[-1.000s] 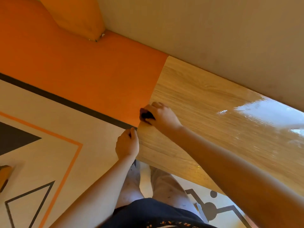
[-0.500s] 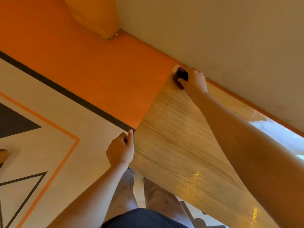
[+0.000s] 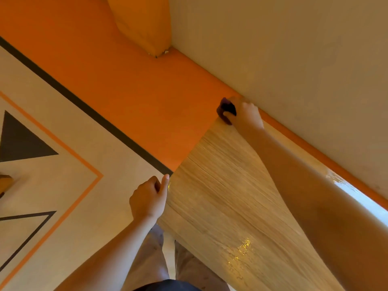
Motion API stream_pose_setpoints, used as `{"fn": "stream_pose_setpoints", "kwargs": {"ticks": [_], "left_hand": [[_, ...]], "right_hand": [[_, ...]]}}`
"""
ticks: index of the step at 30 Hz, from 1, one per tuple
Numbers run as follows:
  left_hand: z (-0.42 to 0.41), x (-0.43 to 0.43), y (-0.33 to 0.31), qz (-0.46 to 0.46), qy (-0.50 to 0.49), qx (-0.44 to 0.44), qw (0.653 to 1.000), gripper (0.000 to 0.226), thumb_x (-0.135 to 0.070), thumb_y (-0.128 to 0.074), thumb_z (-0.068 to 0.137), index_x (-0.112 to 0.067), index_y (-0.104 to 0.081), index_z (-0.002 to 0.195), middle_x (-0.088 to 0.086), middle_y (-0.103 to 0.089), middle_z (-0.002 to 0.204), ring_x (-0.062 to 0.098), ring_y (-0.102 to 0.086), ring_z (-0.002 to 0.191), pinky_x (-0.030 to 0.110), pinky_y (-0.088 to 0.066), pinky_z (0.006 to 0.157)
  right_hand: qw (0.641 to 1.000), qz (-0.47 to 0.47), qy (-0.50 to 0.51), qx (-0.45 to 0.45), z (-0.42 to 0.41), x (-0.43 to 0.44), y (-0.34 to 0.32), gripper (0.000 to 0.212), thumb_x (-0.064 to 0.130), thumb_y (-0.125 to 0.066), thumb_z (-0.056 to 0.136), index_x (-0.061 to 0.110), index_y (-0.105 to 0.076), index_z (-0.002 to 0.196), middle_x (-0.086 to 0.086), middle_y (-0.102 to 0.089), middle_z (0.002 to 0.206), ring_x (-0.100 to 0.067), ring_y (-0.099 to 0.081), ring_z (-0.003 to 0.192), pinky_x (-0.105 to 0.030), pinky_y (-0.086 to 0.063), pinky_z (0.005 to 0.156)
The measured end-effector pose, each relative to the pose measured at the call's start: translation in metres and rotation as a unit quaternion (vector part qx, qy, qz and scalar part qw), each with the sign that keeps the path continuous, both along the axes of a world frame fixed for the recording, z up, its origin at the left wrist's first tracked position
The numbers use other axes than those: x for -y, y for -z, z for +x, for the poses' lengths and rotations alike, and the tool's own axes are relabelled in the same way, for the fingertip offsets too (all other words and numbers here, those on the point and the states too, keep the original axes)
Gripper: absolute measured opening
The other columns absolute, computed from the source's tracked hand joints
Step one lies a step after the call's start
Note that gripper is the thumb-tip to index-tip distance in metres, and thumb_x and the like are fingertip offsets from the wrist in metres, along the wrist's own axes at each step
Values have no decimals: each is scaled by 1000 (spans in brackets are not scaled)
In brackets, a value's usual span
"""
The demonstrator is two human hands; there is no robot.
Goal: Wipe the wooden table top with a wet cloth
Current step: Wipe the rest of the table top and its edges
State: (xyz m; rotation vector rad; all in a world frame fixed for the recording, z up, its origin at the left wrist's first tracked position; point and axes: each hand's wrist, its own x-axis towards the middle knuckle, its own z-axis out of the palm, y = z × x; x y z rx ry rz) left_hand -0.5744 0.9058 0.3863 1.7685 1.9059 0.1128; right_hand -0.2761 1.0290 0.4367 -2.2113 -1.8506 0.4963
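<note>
- The cloth (image 3: pixel 225 110) is at the table's (image 3: pixel 220 196) far left corner, close against the wall (image 3: pixel 294 59); a stroke pushed any further would likely run off the corner and smear the wall's orange strip instead of the wood
- The wad is small, so a narrow band along the far edge could easily be skipped
- Wet glints near the near edge suggest water left to pool, which could mark the wood if it is not spread
- The right hand (image 3: pixel 244 114) is curled round the cloth and presses it down; only a dark bunch shows past the fingers, on their corner side
- The left hand (image 3: pixel 149 198) is at the near left corner, fingers curled in, thumb straight along the left edge, holding nothing, well apart from the cloth
</note>
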Motion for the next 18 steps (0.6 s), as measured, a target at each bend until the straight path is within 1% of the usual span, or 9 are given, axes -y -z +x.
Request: {"fn": "stream_pose_setpoints", "kwargs": {"ticks": [2,5,8,10,14,18], "left_hand": [[0,0,1,1,-2,1,1000,59,-65,-18,85,-19,-43,59,-3,-48,49,16,-47,44,23,-29,42],[0,0,0,-1,-5,-1,1000,57,-65,-19,85,-20,-41,58,-2,-49,50,17,-48,45,24,-31,43],[0,0,-1,-1,-2,-1,1000,56,-65,-19,86,-21,-39,58,-2,-48,50,17,-47,45,24,-31,43],[0,0,-2,0,1,0,1000,54,-63,-20,87,-21,-38,57,-3,-46,49,15,-45,44,22,-29,43],[0,0,-3,1,5,-3,1000,54,-62,-21,87,-21,-40,58,-4,-46,49,13,-43,43,21,-24,43],[-1,0,0,3,11,1,1000,55,-63,-21,88,-21,-42,58,-4,-47,49,13,-44,42,20,-25,43]], "right_hand": [[999,-6,46,13,17,-15,-4,37,15,-56,92,12,-52,129,-14,-57,122,-32,-56,108,-36,-46,84],[996,1,82,18,32,-22,-3,36,16,-55,92,10,-52,128,-14,-59,119,-33,-58,105,-38,-49,82],[988,10,151,3,39,-15,4,35,17,-56,93,10,-53,126,-14,-60,116,-32,-58,102,-38,-49,80],[983,22,184,-2,41,-5,6,34,16,-56,92,10,-54,126,-15,-61,115,-32,-59,102,-38,-49,80],[983,47,180,2,41,18,10,36,13,-58,91,13,-54,127,-13,-61,115,-31,-58,102,-38,-50,83],[993,48,108,7,13,52,11,38,15,-62,89,15,-56,126,-10,-62,116,-29,-58,103,-38,-50,86]]}}
